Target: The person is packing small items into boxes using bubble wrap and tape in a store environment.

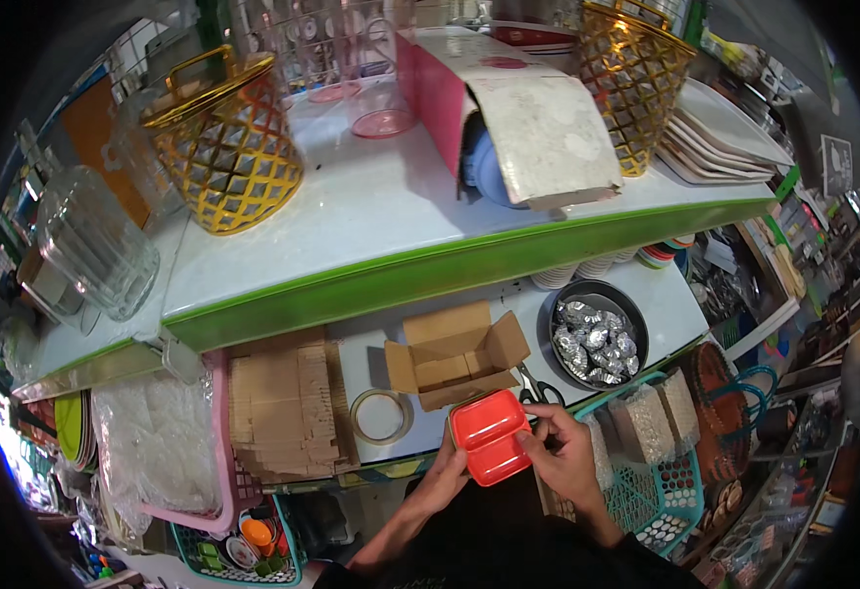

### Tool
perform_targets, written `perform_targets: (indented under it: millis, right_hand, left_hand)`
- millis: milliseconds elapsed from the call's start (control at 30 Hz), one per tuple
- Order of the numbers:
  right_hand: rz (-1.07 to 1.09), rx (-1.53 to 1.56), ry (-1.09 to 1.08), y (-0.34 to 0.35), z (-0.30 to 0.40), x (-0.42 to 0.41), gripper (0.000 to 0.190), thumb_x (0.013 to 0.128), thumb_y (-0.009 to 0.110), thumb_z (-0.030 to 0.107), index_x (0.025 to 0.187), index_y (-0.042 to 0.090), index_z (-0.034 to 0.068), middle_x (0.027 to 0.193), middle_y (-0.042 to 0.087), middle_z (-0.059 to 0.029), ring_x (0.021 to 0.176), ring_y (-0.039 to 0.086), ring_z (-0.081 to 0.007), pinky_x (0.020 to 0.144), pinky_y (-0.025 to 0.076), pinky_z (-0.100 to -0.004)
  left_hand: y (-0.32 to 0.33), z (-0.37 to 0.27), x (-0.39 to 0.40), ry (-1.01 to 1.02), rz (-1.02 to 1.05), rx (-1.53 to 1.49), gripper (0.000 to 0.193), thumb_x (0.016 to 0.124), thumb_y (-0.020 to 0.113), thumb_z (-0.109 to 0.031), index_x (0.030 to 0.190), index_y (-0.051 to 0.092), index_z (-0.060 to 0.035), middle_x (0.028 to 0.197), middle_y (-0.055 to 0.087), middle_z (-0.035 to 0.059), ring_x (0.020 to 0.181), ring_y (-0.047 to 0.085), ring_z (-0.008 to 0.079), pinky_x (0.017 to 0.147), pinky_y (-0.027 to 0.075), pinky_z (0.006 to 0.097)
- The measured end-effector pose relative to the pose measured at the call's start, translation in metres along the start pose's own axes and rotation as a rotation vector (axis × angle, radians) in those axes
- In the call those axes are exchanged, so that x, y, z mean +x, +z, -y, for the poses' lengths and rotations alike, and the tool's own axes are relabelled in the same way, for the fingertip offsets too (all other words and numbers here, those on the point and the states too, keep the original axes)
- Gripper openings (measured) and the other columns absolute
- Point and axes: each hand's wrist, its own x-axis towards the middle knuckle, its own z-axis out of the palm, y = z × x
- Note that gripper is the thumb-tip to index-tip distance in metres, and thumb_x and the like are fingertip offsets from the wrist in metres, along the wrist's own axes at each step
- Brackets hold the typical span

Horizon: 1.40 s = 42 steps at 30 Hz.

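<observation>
A red dish with two compartments (490, 436) is held between my two hands. My left hand (445, 465) grips its left side, and my right hand (559, 447) has thumb and fingers on its right edge. Just beyond the dish stands an open cardboard box (448, 357) on the lower white shelf. A pair of scissors with dark handles (545, 390) lies right of the box, partly behind my right hand. To the left, a roll of tape (381, 417) lies flat. A round dark pan (643, 346) holds several foil-like fluted pieces (596, 339).
Flattened cardboard (279, 412) is stacked at left beside a pink basket (221, 442) with clear plastic. A teal basket (684, 493) holds bubble-wrapped packs at right. The green-edged upper shelf (371, 283) overhangs, bearing gold lattice baskets (235, 162), glassware and a pink-white box (548, 125).
</observation>
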Motion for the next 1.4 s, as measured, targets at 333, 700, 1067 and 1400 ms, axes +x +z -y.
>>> perform_targets:
  millis: [333,700,1067,1400]
  right_hand:
    - [0.022,0.058,0.039,-0.022,0.001,-0.009,0.045,0.085,0.07,0.002,0.128,0.057,0.001,0.066,0.05,0.0049,0.062,0.045,-0.0019,0.058,0.038,-0.019]
    - [-0.412,-0.818,-0.111,-0.076,-0.087,0.07,0.019,0.08,0.072,0.013,0.098,0.073,0.008,0.088,0.065,-0.0136,0.082,0.063,-0.0342,0.073,0.051,-0.0427]
    - [-0.426,-0.922,-0.089,-0.074,-0.083,0.084,0.012,0.076,0.073,0.011,0.087,0.075,0.009,0.084,0.067,-0.0111,0.083,0.064,-0.0304,0.072,0.053,-0.0407]
    - [-0.401,-0.362,-0.104,-0.061,-0.019,0.049,0.012,0.08,0.074,0.008,0.091,0.074,0.003,0.082,0.073,-0.0097,0.065,0.068,-0.0204,0.061,0.051,-0.0297]
  left_hand:
    - [-0.006,0.013,0.013,-0.105,0.016,-0.161,0.068,0.102,0.042,-0.042,0.153,0.012,-0.009,0.153,0.029,0.013,0.141,0.032,0.0295,0.113,0.033,0.0498]
    - [0.001,-0.002,0.007,-0.166,0.12,-0.186,0.077,0.096,0.046,-0.055,0.151,0.02,-0.0074,0.148,0.038,0.0167,0.133,0.044,0.0363,0.106,0.04,0.0556]
    - [-0.026,0.013,-0.012,-0.221,-0.018,-0.143,0.075,0.098,0.044,-0.054,0.152,0.021,-0.008,0.153,0.033,0.0121,0.14,0.034,0.0289,0.112,0.032,0.0524]
    - [-0.01,0.012,0.008,-0.23,-0.027,-0.161,0.07,0.101,0.041,-0.047,0.153,0.014,-0.0094,0.155,0.027,0.0117,0.142,0.031,0.0288,0.113,0.03,0.0526]
